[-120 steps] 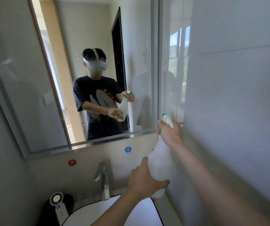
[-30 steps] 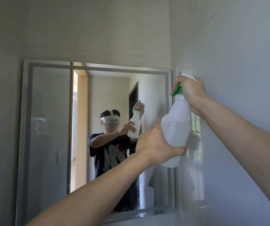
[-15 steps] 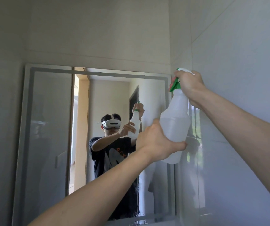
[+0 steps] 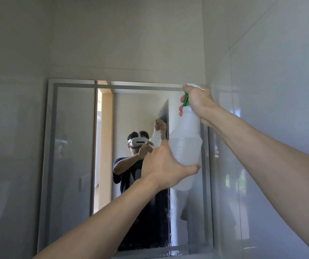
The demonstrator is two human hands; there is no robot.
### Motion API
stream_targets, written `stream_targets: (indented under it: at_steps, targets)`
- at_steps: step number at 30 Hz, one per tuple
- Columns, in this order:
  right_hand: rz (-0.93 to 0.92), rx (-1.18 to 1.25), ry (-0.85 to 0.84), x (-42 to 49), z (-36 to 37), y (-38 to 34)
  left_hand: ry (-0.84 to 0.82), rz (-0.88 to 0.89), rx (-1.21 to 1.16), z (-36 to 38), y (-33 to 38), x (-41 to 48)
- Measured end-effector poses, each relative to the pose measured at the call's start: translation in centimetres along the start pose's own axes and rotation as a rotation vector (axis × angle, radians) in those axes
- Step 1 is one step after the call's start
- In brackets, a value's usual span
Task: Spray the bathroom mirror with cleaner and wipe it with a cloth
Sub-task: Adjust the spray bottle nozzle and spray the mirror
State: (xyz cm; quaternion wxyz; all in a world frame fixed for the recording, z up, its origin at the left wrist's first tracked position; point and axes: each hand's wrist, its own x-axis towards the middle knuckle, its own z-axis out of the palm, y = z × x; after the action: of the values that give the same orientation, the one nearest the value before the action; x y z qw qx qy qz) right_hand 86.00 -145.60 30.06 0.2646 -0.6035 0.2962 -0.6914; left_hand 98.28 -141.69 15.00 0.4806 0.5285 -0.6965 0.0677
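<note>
right hand (image 4: 199, 102) fingers (image 4: 182, 99) curled round top of spray bottle (image 4: 186, 146), left hand (image 4: 162, 165) gripping its body, near mirror (image 4: 71, 146)

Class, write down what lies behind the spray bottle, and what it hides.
Behind the spray bottle is the mirror, its right edge strip showing beside it. The glass directly behind is covered.

Translucent, smooth plastic spray bottle (image 4: 186, 146) with a green plastic collar; glossy glass mirror (image 4: 71, 146); shiny glazed wall tiles (image 4: 280, 90) at right.

The pale back wall (image 4: 127, 38) carries the mirror (image 4: 71, 146) — mounted flat, its right edge near the corner.
</note>
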Motion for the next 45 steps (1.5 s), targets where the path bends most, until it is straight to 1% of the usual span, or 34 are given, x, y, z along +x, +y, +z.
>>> stream_targets:
  at_steps: [3, 5, 7, 10, 11, 12, 15, 17, 23, 26, 29, 32, 35, 38, 45]
  targets:
    - [0.020, -0.004, 0.005, -0.2, 0.6, 0.7, -0.001, -0.009, -0.009, -0.4, -0.6, -0.4]
    - [0.015, 0.011, -0.024, -0.4, 0.8, 1.0, 0.005, -0.015, 0.001, -0.5, -0.8, -0.6]
    - [-0.005, 0.028, -0.083, -0.6, 0.8, 1.2, -0.005, -0.030, 0.020, -0.6, -1.0, -0.7]
    - [0.033, 0.045, -0.247, -1.1, 1.0, 1.4, -0.012, -0.059, 0.000, -0.5, -1.3, -0.8]
    - [0.036, 0.043, -0.263, -1.3, 1.3, 1.6, -0.007, -0.066, -0.008, -0.5, -1.4, -0.8]
    - [0.026, 0.039, -0.237, -1.5, 1.7, 1.7, -0.001, -0.069, -0.009, -0.4, -1.5, -0.9]
    - [-0.035, -0.067, -0.064, -1.9, 2.5, 2.2, -0.004, -0.067, -0.018, 0.0, -1.7, -1.2]
    - [-0.048, -0.128, -0.025, -2.1, 2.8, 2.6, -0.011, -0.065, -0.021, 0.3, -2.1, -1.4]
    - [-0.025, -0.179, 0.008, -3.1, 3.0, 4.1, -0.026, -0.084, 0.010, 0.8, -3.1, -2.2]
    - [0.029, -0.069, -0.019, -3.3, 3.2, 4.8, -0.033, -0.079, 0.006, 0.7, -3.9, -2.3]
    - [0.038, 0.071, -0.044, -3.6, 3.2, 5.6, -0.035, -0.078, 0.030, 1.0, -4.5, -2.6]
    - [0.030, 0.058, -0.042, -3.7, 3.1, 6.3, -0.051, -0.083, 0.054, 1.4, -5.0, -2.8]
    - [0.037, 0.064, -0.005, -3.8, 3.1, 7.1, -0.075, -0.089, 0.070, 1.9, -5.5, -3.0]
    - [0.051, 0.002, 0.016, -4.0, 3.2, 7.8, -0.102, -0.103, 0.091, 2.6, -6.0, -3.4]
    - [0.064, -0.042, 0.029, -4.9, 3.8, 9.5, -0.162, -0.116, 0.071, 3.4, -7.3, -4.6]
